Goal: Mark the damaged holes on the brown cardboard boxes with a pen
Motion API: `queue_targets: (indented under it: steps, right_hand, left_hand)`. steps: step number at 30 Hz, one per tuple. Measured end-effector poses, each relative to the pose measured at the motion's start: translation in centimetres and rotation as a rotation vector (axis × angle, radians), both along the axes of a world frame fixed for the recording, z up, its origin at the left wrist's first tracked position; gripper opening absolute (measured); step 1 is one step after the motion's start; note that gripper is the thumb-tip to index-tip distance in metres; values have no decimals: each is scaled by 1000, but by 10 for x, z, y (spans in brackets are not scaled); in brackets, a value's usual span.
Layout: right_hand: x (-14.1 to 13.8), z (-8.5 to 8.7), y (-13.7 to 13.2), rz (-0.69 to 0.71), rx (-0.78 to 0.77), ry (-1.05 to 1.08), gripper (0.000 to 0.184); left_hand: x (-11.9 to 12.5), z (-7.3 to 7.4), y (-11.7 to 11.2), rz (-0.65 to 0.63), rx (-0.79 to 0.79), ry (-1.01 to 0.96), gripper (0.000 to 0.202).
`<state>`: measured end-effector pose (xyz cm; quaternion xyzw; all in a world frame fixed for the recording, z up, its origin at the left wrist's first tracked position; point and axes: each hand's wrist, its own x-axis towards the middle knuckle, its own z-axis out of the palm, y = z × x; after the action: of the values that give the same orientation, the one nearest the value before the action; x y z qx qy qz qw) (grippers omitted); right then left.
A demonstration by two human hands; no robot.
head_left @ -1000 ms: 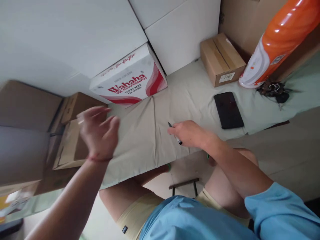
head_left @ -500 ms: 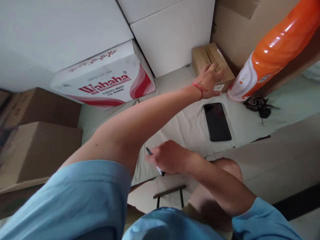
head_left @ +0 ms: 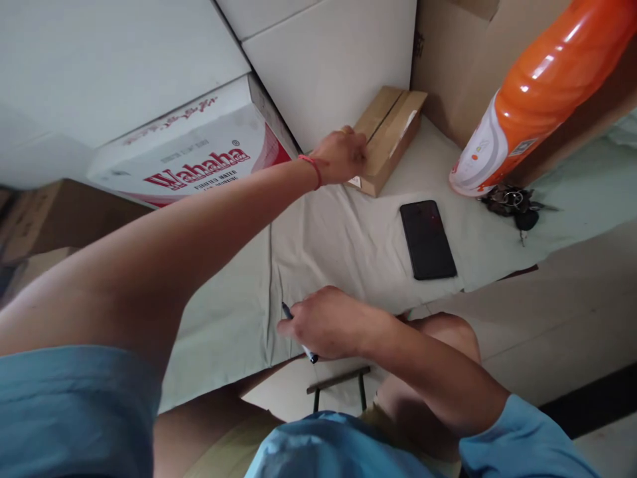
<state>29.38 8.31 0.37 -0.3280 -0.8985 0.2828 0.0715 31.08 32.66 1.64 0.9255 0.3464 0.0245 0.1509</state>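
My left hand (head_left: 343, 156), a red cord on its wrist, grips the near left end of a small brown cardboard box (head_left: 391, 129). The box stands at an angle on the cloth-covered table, with a dark seam along its top; the fingers partly hide a white label at its near end. Lower down, my right hand (head_left: 328, 323) is closed around a slim pen (head_left: 309, 354), whose dark ends stick out on both sides of the fist. A black phone (head_left: 428, 240) lies face up on the cloth, right of the box and apart from both hands.
A tall orange bottle (head_left: 542, 86) stands at the right, with a bunch of keys (head_left: 512, 202) at its foot. Behind are a white and red Wahaha carton (head_left: 199, 159) and a large cardboard panel (head_left: 448, 60). Brown boxes (head_left: 74, 212) sit at the left.
My left hand has moved the small cardboard box left, away from the bottle, and turned it. My right hand with the pen has shifted slightly left.
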Motion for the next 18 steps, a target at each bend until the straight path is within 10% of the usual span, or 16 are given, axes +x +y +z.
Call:
queue_targets:
  steps: [4, 10, 14, 18]
  right_hand:
    - [-3, -1, 1, 21, -13, -23, 34]
    - [1, 0, 7, 23, -23, -67, 32]
    - [18, 3, 5, 85, -51, 58, 21]
    - [48, 8, -2, 126, -124, 463, 13]
  left_hand:
    - [28, -1, -22, 365, -112, -28, 84]
    - [52, -19, -26, 361, -67, 59, 112]
    - [-10, -13, -22, 344, -54, -7, 107]
    - [-133, 1, -57, 397, -37, -86, 108]
